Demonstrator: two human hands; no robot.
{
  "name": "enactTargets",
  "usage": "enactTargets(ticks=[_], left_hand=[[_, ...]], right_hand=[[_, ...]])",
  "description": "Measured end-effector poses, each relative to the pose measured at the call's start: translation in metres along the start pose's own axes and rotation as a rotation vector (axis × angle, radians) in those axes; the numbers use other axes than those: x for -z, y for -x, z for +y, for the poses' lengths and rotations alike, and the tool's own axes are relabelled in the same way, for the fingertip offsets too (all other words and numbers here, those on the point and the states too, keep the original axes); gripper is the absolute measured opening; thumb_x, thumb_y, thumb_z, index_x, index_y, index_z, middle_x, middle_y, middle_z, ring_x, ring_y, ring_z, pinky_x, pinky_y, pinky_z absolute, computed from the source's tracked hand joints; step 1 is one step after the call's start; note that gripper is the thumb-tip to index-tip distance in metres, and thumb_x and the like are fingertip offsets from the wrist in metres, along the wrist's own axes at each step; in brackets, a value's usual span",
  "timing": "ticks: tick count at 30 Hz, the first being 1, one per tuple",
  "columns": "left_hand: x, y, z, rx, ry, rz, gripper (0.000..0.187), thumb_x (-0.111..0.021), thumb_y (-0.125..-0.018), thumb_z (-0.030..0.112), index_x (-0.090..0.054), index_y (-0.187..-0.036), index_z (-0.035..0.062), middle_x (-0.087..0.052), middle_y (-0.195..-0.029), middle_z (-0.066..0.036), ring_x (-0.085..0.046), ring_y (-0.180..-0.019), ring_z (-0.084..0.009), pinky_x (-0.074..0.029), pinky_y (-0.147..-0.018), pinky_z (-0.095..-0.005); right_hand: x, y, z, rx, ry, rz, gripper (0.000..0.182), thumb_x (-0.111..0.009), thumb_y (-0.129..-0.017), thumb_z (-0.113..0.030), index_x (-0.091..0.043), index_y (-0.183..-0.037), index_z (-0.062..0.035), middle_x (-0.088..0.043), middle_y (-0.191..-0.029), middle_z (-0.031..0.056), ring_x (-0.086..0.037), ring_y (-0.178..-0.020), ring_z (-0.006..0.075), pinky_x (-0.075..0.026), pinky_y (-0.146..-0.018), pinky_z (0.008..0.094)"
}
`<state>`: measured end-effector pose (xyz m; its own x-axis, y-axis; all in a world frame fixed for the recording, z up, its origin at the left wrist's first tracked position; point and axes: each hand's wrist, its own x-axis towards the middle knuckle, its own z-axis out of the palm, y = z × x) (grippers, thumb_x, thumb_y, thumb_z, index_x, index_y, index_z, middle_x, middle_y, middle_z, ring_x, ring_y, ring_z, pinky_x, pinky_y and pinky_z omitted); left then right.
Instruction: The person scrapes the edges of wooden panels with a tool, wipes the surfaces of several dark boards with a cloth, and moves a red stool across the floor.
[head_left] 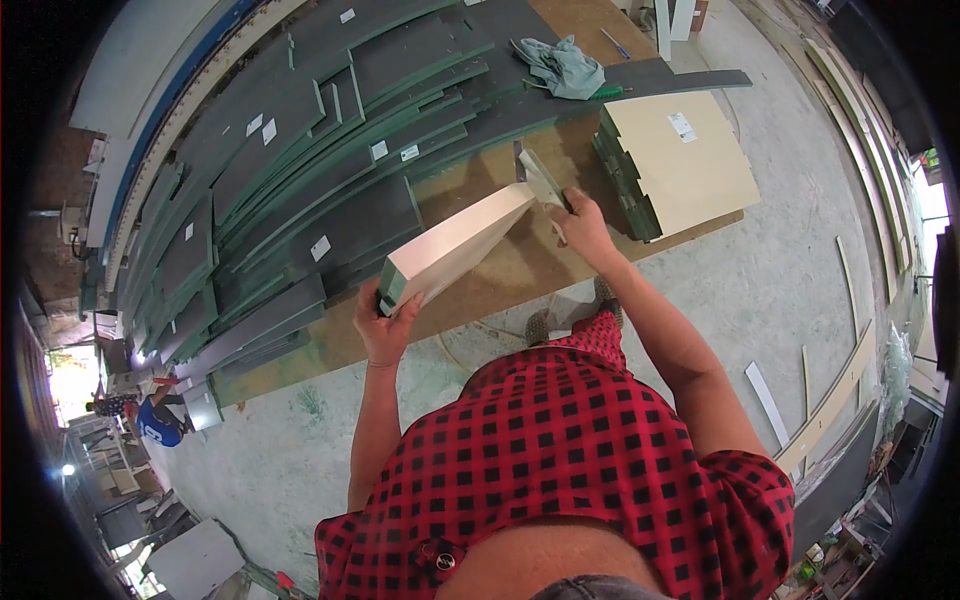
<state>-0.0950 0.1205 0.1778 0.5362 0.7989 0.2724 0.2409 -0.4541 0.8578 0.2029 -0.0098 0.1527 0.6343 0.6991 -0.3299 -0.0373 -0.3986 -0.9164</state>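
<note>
The left hand is partly closed, gripping the near end of a long, pale cream, box-shaped piece with a dark green end. Its thumb lies on one side of that end and its fingers on the other. The piece slants up and away from this hand toward the right hand, above the near edge of a brown tabletop.

The right hand is closed, its thumb and fingers pinching a small, narrow, flat pale piece with a dark edge. This lies just beside the far end of the box-shaped piece; whether the two touch I cannot tell.

Just to the right of the right hand sits a stack of notched cream panels with dark green sides, with a white paper label on top. Beyond the right hand, farther across the tabletop, lie a crumpled grey-green cloth, a green-handled tool beside it and a slim blue pen-like object. Beyond and to the left of the left hand spread many overlapping dark grey-green flat panels, several bearing white labels.
</note>
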Motion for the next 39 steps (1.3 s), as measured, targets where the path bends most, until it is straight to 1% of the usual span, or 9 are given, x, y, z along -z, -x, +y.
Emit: enactTargets(ticks=[2,4,7,12,15,17,30,35,39], left_hand=[[-0.001,-0.001,0.003,-0.019,0.012,0.005,0.038,-0.075,-0.070,0.007,-0.057,-0.104,0.0023,-0.060,-0.093,-0.004,-0.056,-0.081,-0.0119,-0.046,-0.073,-0.0253],[-0.002,-0.003,0.006,-0.020,-0.012,0.020,0.039,-0.076,-0.070,0.008,-0.056,-0.103,0.0023,-0.060,-0.091,-0.004,-0.056,-0.080,-0.0121,-0.046,-0.072,-0.0256],[-0.004,-0.005,0.018,-0.003,-0.086,0.047,0.041,-0.078,-0.068,0.011,-0.056,-0.102,0.0025,-0.059,-0.089,-0.005,-0.056,-0.078,-0.0129,-0.047,-0.070,-0.0263],[0.001,-0.006,0.017,-0.029,-0.157,-0.002,0.046,-0.079,-0.068,0.017,-0.055,-0.105,0.0032,-0.061,-0.090,-0.009,-0.059,-0.078,-0.0147,-0.048,-0.068,-0.0281],[0.004,-0.007,0.007,0.030,-0.139,-0.061,0.047,-0.078,-0.068,0.019,-0.057,-0.107,0.0040,-0.063,-0.092,-0.012,-0.061,-0.080,-0.0157,-0.049,-0.069,-0.0290],[0.006,-0.010,0.010,-0.006,-0.135,-0.127,0.043,-0.077,-0.070,0.016,-0.058,-0.106,0.0023,-0.065,-0.092,-0.011,-0.061,-0.080,-0.0150,-0.049,-0.069,-0.0290],[-0.033,-0.063,0.043,0.153,0.064,-0.169,0.032,-0.074,-0.072,0.010,-0.060,-0.097,-0.0048,-0.065,-0.089,-0.009,-0.060,-0.077,-0.0139,-0.049,-0.069,-0.0280],[-0.038,-0.095,0.092,0.481,0.252,-0.129,0.040,-0.075,-0.066,0.007,-0.058,-0.100,-0.0047,-0.064,-0.092,-0.012,-0.062,-0.077,-0.0187,-0.050,-0.070,-0.0301],[-0.047,-0.106,0.152,0.482,0.434,-0.130,0.047,-0.071,-0.068,0.002,-0.052,-0.111,-0.0052,-0.061,-0.099,-0.014,-0.064,-0.082,-0.0213,-0.053,-0.072,-0.0322]], right_hand=[[-0.008,0.011,-0.008,-0.008,0.001,0.007,0.028,-0.058,-0.081,-0.020,-0.056,-0.098,0.0018,-0.061,-0.074,0.0206,-0.062,-0.071,0.0362,-0.047,-0.064,0.0412],[-0.024,0.032,-0.019,0.408,0.065,-0.010,0.030,-0.059,-0.081,-0.021,-0.055,-0.102,0.0001,-0.061,-0.074,0.0207,-0.061,-0.072,0.0375,-0.046,-0.064,0.0412],[-0.035,0.057,-0.043,0.440,0.063,-0.159,0.032,-0.060,-0.081,-0.023,-0.054,-0.105,-0.0018,-0.060,-0.074,0.0212,-0.061,-0.074,0.0384,-0.046,-0.065,0.0409],[-0.023,0.021,-0.006,0.469,0.015,-0.065,0.031,-0.060,-0.082,-0.023,-0.053,-0.103,-0.0007,-0.058,-0.073,0.0215,-0.060,-0.069,0.0350,-0.046,-0.065,0.0403],[-0.002,-0.003,0.022,0.155,-0.059,0.004,0.026,-0.061,-0.082,-0.020,-0.051,-0.096,-0.0005,-0.058,-0.070,0.0152,-0.059,-0.059,0.0247,-0.045,-0.056,0.0382],[0.011,0.001,0.019,-0.056,-0.385,0.006,0.020,-0.061,-0.082,-0.015,-0.050,-0.091,-0.0012,-0.056,-0.069,0.0077,-0.055,-0.057,0.0150,-0.043,-0.047,0.0329],[0.054,0.010,0.023,-0.169,-0.690,-0.051,0.018,-0.064,-0.081,-0.017,-0.051,-0.090,-0.0071,-0.056,-0.068,0.0026,-0.054,-0.053,0.0117,-0.034,-0.041,0.0248],[0.094,0.014,-0.005,-0.056,-0.839,-0.148,0.014,-0.058,-0.087,-0.016,-0.050,-0.094,-0.0071,-0.058,-0.077,0.0032,-0.057,-0.067,0.0113,-0.042,-0.059,0.0254],[0.123,0.009,-0.012,0.132,-0.883,-0.136,0.026,-0.056,-0.089,-0.017,-0.049,-0.108,-0.0020,-0.060,-0.091,0.0059,-0.055,-0.086,0.0131,-0.039,-0.084,0.0278]])
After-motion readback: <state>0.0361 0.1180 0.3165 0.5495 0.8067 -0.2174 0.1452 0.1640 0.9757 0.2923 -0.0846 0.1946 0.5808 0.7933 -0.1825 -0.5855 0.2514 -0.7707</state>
